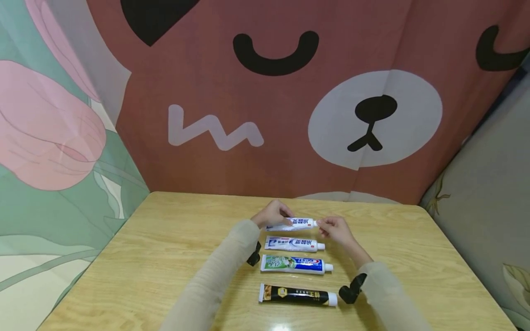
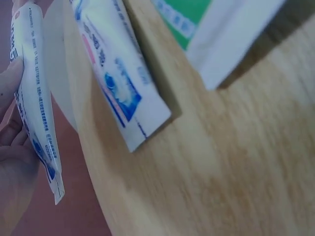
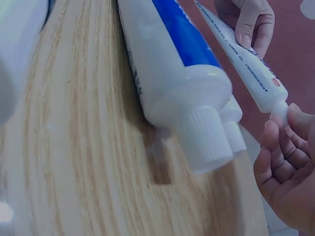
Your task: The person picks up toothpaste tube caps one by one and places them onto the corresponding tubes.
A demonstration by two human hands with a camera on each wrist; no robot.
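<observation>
A white and blue toothpaste tube (image 1: 304,223) is held up at the far side of the row of tubes. My left hand (image 1: 272,213) grips its body, thumb across the front, and in the left wrist view the crimped end of this tube (image 2: 39,98) hangs free. On its white cap (image 3: 279,111) the fingertips of my right hand (image 1: 337,230) pinch. Just nearer lies a similar white toothpaste tube (image 1: 290,243). Below that come a green and blue toothpaste tube (image 1: 293,264) and a black tube with a white cap (image 1: 298,295).
The wooden table (image 1: 165,257) carries the tubes in a column, caps to the right. Behind it hangs a reddish-brown cloth (image 1: 281,165) with a bear face. Black wrist cameras sit at the left cuff (image 1: 254,254) and right cuff (image 1: 352,289).
</observation>
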